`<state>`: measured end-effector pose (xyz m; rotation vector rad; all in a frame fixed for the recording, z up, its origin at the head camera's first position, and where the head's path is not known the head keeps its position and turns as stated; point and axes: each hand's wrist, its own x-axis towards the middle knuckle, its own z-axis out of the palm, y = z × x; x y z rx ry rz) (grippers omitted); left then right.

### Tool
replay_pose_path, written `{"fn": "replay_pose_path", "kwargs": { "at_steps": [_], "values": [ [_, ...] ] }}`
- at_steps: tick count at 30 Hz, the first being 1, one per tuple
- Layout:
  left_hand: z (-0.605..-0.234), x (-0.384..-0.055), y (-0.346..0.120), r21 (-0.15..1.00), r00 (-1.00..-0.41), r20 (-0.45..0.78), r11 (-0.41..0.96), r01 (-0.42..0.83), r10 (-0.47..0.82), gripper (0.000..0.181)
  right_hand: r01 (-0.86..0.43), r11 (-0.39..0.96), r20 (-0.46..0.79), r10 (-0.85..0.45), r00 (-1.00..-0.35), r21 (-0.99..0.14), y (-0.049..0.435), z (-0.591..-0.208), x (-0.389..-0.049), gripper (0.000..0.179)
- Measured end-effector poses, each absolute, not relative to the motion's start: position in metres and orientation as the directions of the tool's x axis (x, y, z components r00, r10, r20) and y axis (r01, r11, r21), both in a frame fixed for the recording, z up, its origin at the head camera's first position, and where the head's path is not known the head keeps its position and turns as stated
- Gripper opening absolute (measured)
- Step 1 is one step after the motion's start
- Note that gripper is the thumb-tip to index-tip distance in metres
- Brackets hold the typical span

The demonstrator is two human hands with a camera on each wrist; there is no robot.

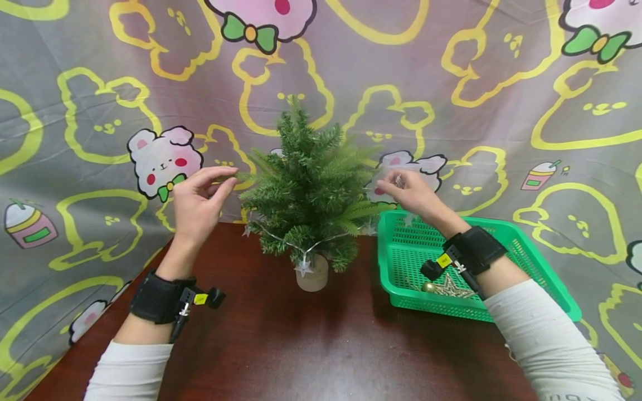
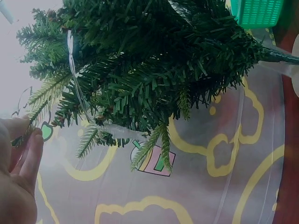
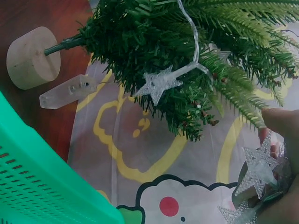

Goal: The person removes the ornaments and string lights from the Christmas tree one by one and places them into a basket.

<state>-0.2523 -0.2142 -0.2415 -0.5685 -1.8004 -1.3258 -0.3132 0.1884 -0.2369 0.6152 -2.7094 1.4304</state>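
A small artificial Christmas tree stands upright on a pale round base. My left hand is at its left side, with thumb and fingers around the tip of a branch. To the right of the tree, my right hand holds a bunched part of a string of star lights, its clear stars showing in the palm. The string's clear wire runs around the lower branches. One star hangs at the front over the base, and another star hangs on the right side.
A green basket stands right of the tree, under my right forearm. Inside lie a glittery gold star and a gold ball. A clear battery box is near the tree base. Printed cloth hangs behind the dark table.
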Motion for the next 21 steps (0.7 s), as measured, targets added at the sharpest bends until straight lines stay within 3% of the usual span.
{"fn": "replay_pose_path", "kwargs": {
  "at_steps": [8,21],
  "values": [
    [-0.2407,-0.2556,-0.2147,0.589,-0.593,0.797,0.366,0.721,-0.116,0.018,-0.454,0.538,0.310,-0.340,-0.888,-0.710,0.1935,-0.2395,-0.3118,0.032],
    [-0.2380,-0.2584,-0.2168,0.607,-0.619,0.777,0.398,0.688,-0.116,0.020,-0.512,0.562,0.480,-0.219,-0.850,-0.650,0.1931,-0.2352,-0.3125,0.034]
  ]
}}
